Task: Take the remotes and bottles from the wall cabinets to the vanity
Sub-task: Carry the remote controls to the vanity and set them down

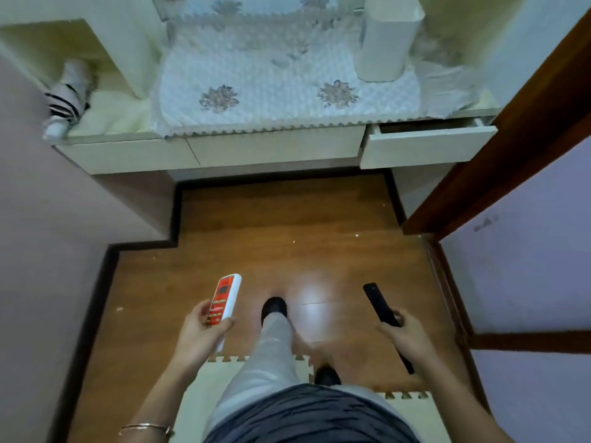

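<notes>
My left hand holds a white remote with a red face, its top pointing away from me. A slim black remote sits in my right hand, its lower end sticking out below my palm. Both hands hang low over the wooden floor. Ahead stands the cream vanity, its top covered by a white quilted mat with flower prints. No bottles are in view.
A tall white cylinder stands on the vanity's right. A striped folded umbrella lies on its left part. The right drawer is pulled out. A brown door frame stands at right, a wall at left, and foam mats underfoot.
</notes>
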`<state>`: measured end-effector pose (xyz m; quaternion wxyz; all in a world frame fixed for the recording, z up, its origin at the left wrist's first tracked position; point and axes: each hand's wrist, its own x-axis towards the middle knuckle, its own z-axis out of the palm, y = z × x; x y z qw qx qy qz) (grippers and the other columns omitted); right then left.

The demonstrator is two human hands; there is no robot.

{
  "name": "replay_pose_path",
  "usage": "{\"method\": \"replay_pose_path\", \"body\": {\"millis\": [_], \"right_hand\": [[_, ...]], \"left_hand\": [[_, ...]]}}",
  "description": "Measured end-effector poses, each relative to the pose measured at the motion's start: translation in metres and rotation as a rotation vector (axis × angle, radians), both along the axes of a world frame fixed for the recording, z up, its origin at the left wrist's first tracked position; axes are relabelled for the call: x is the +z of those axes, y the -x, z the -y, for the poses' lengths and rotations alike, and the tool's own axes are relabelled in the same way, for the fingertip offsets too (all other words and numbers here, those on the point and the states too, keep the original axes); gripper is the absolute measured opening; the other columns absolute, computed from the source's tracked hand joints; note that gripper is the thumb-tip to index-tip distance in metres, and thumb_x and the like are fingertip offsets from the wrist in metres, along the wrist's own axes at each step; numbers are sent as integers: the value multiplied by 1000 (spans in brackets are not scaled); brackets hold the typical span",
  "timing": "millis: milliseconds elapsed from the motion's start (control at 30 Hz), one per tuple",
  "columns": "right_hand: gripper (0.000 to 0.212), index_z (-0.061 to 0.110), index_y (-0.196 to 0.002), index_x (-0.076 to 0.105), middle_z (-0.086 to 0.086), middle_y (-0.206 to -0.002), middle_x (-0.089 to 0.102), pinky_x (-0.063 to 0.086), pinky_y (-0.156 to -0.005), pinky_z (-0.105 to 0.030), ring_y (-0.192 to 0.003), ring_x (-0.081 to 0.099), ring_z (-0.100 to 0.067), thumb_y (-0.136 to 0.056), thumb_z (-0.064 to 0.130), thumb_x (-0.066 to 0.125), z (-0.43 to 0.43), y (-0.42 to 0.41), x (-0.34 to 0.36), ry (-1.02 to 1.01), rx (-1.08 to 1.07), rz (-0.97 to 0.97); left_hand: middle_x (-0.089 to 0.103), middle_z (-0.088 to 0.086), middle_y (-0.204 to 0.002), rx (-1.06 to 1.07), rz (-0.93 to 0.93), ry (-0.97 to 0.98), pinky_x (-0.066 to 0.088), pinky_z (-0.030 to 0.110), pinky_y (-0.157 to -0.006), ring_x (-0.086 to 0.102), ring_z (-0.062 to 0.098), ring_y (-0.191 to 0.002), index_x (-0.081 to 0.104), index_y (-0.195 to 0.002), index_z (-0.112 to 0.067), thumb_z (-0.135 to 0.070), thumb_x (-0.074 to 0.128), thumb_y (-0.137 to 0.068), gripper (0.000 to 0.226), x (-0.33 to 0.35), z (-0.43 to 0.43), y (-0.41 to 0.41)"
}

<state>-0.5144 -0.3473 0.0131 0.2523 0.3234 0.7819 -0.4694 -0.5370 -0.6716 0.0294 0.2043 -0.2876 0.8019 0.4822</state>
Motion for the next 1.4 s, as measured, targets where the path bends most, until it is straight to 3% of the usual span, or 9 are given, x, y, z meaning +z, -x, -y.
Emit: {"method": "replay_pose_path", "body": {"millis": [167,300,567,767,867,967,1167,1267,1400], "right_hand": [[45,10,-129,51,1,-88,59,43,-67,-33,-76,56,-22,-87,19,62,11,94,-13,-65,7,7],[47,10,-130,50,1,-90,57,40,-61,-30,-72,53,-15,-86,19,63,20,158,-21,-74,16,22],[38,4,-122,53,1,-79,56,37,-56,-28,-68,52,-17,-86,12,61,29,267,-34,-51,-63,103],[41,9,-124,53,-4,-92,62,37,-54,-25,-68,54,-16,-84,14,63,33,362,-34,-76,204,108],[37,23,-118,53,2,-104,60,42,-64,-23,-81,56,-12,-83,21,66,49,414,-13,-43,470,19],[32,32,-106,51,6,-102,58,41,-74,-25,-95,57,-14,-81,21,68,78,467,18,54,672,-87],[43,19,-120,57,4,-97,56,42,-75,-26,-89,57,-19,-80,23,70,148,547,53,104,590,-277],[44,15,-121,57,1,-101,55,39,-76,-26,-90,57,-20,-80,21,70,177,574,54,48,515,-347],[42,12,-117,59,0,-93,58,42,-60,-24,-79,56,-18,-79,26,70,213,591,46,-62,450,-295]], "left_hand": [[54,13,-130,44,13,-15,52,40,-85,59,28,-100,35,-140,-10,-17,70,-79,71,-20,16,86],[55,7,-111,19,-7,-24,50,33,-73,58,25,-94,38,-138,-7,-12,69,-79,67,-19,26,169],[48,10,-132,-32,16,17,50,43,-93,57,24,-106,39,-136,-17,-29,74,-71,75,-13,48,291],[54,8,-124,11,-45,46,52,39,-88,58,20,-100,42,-134,-13,-17,72,-76,66,-16,38,336],[54,7,-124,84,-86,46,50,34,-86,59,17,-99,42,-135,-15,-17,72,-75,67,-7,34,353],[52,9,-131,146,-128,64,49,44,-95,58,24,-109,38,-138,-21,-26,76,-72,76,4,42,377],[52,3,-124,245,-267,101,47,32,-87,56,19,-104,39,-138,-18,-25,76,-73,75,28,69,439],[51,3,-123,208,-300,129,50,36,-86,57,22,-103,38,-137,-15,-26,75,-74,73,28,93,475],[52,9,-123,117,-337,196,47,33,-88,56,22,-102,43,-130,-8,-23,75,-72,68,19,122,529]]}}
